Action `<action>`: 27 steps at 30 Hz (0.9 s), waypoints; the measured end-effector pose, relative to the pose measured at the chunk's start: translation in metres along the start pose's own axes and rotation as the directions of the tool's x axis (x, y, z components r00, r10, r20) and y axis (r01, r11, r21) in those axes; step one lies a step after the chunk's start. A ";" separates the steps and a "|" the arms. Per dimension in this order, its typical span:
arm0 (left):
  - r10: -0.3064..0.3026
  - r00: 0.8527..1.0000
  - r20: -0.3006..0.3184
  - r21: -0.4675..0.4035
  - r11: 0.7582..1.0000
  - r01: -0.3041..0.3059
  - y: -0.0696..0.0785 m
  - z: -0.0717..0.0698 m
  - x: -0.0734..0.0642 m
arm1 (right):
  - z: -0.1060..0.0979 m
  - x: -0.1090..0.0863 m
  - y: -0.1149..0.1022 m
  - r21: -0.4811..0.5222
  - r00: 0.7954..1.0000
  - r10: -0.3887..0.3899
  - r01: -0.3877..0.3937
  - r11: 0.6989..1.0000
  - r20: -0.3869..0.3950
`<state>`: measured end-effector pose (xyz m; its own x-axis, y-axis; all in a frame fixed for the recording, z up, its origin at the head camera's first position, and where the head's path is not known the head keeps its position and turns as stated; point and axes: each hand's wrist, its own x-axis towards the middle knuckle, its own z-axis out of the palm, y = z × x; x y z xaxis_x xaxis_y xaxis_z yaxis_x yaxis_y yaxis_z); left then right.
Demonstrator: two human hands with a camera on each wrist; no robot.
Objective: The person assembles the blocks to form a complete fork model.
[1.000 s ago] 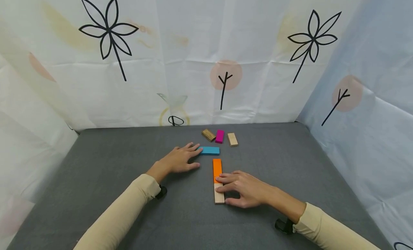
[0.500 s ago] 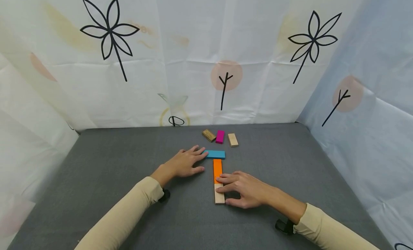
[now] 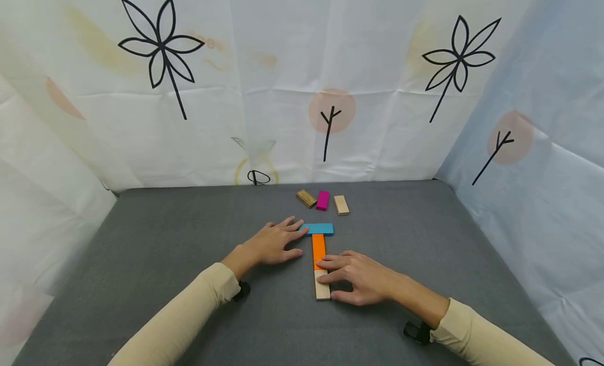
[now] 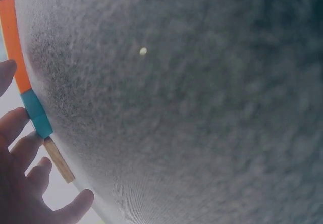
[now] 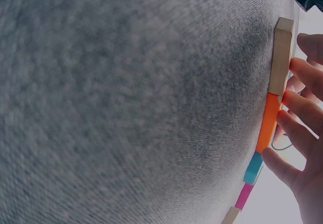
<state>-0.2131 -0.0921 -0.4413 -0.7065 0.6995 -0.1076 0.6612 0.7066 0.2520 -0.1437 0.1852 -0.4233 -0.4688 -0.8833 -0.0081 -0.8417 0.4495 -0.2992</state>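
A blue block (image 3: 322, 229) lies crosswise against the far end of an orange block (image 3: 318, 248), and a pale wooden block (image 3: 322, 290) continues the orange one toward the near side, so the three form a T. The left hand (image 3: 276, 242) has its fingers spread, fingertips touching the blue block's left end. With loosely extended fingers, the right hand (image 3: 360, 279) rests its fingertips on the orange and pale blocks near their joint, its thumb beside the pale block. In the right wrist view, the orange block (image 5: 267, 123) and pale block (image 5: 281, 57) meet end to end.
Behind the T lie a brown wooden block (image 3: 306, 198), a magenta block (image 3: 323, 200) and another pale wooden block (image 3: 341, 205). All sit on a grey cloth-covered table (image 3: 179, 224), with patterned white curtain (image 3: 283, 67) at its back and sides.
The left hand has slid the blue block to the right and nearer, from apart to against the orange block's far end. The right hand has stayed in place.
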 end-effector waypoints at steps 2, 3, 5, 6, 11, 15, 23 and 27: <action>0.001 1.000 -0.002 -0.006 1.000 -0.001 0.000 0.001 0.000 | 0.000 0.000 0.000 0.004 1.000 0.000 0.000 1.000 0.000; -0.001 1.000 -0.001 -0.007 1.000 0.001 0.000 0.001 0.000 | 0.000 -0.001 0.000 0.006 1.000 0.000 0.000 1.000 -0.001; -0.005 1.000 -0.001 -0.012 1.000 0.005 -0.001 0.001 0.001 | 0.000 -0.001 0.000 0.011 1.000 0.000 0.000 1.000 -0.001; -0.006 1.000 -0.001 -0.018 1.000 0.006 -0.002 0.000 0.001 | -0.001 -0.001 0.000 0.012 1.000 0.000 0.000 1.000 -0.001; -0.015 1.000 -0.013 -0.066 0.998 0.015 -0.008 -0.004 0.004 | -0.002 0.000 0.000 0.022 1.000 0.004 -0.004 1.000 0.013; -0.016 0.999 -0.027 -0.063 0.998 0.014 -0.009 -0.009 0.005 | -0.002 0.000 0.001 0.025 1.000 0.003 -0.003 1.000 0.017; 0.020 0.999 0.027 -0.026 0.999 -0.020 -0.003 -0.007 0.005 | 0.000 -0.001 0.002 0.008 1.000 -0.005 0.005 1.000 0.003; 0.015 0.999 0.034 -0.021 1.000 -0.014 -0.003 -0.003 0.004 | 0.001 -0.001 0.002 0.006 1.000 -0.003 0.003 1.000 -0.001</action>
<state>-0.2189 -0.0913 -0.4394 -0.6878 0.7129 -0.1368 0.6656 0.6945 0.2732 -0.1442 0.1872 -0.4251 -0.4666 -0.8844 -0.0064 -0.8414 0.4462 -0.3049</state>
